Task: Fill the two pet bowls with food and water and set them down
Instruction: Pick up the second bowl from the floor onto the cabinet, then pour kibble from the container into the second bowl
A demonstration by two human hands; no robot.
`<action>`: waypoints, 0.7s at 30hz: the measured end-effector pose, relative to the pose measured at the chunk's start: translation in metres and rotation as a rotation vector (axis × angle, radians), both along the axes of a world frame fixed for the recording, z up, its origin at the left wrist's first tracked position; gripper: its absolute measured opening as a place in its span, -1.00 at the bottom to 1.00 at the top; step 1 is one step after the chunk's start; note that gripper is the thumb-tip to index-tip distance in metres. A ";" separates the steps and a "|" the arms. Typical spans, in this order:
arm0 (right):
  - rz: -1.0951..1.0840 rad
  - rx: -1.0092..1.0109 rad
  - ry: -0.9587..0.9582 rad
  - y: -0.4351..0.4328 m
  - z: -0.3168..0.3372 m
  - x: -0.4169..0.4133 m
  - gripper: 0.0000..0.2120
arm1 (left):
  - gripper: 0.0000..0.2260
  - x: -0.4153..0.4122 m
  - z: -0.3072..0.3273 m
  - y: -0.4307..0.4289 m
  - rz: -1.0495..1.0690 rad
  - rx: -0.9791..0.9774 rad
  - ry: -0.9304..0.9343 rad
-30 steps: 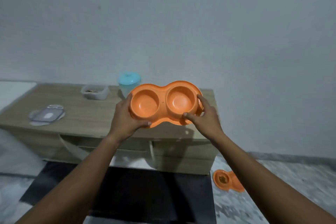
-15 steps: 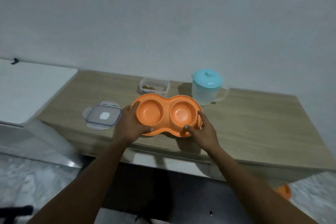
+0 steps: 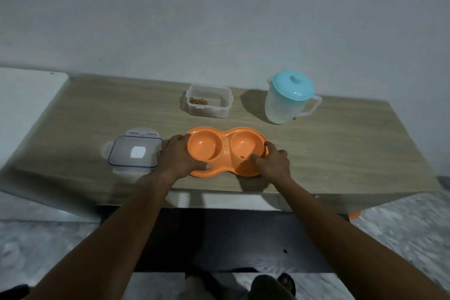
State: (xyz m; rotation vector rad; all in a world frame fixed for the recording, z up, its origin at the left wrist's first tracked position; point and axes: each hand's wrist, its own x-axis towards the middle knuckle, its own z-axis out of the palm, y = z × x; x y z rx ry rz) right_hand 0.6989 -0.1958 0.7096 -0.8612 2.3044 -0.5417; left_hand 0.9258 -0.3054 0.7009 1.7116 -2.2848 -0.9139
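**A:** What are the hands doing?

**B:** The left hand [image 3: 180, 156] is gripping the left end of the orange double bowl [image 3: 226, 143], with its thumb lying on the near rim. The right hand [image 3: 272, 163] is gripping the right end likewise. The bowl appears to be resting near the front edge of the wooden table [image 3: 341, 153], and both wells are empty.

**A:** How is it handling?

**B:** It is looking like light, stiff, smooth plastic. Once filled, the water is likely to slosh, so holding both ends level is advisable. The kibble container [image 3: 209, 100] and the lidded pitcher [image 3: 289, 97] are standing behind it.
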 end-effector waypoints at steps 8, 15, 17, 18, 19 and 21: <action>0.079 -0.055 0.147 -0.072 0.011 0.024 -0.35 | -0.01 0.002 0.000 0.001 0.010 0.035 -0.044; -0.068 -0.125 -0.094 -0.174 0.004 0.016 -0.26 | 0.00 -0.002 -0.002 -0.001 0.018 0.056 -0.087; -0.083 -0.160 -0.165 -0.206 -0.024 -0.001 -0.19 | -0.04 -0.001 -0.002 -0.002 0.016 0.048 -0.082; -0.090 -0.171 -0.189 -0.218 -0.037 -0.008 -0.22 | -0.06 -0.001 -0.003 -0.004 0.018 0.043 -0.074; -0.094 -0.179 -0.216 -0.227 -0.050 -0.014 -0.30 | -0.08 -0.001 -0.003 -0.004 0.019 0.038 -0.068; -0.105 -0.175 -0.225 -0.223 -0.042 -0.006 -0.47 | -0.10 0.000 -0.003 -0.004 0.019 0.027 -0.059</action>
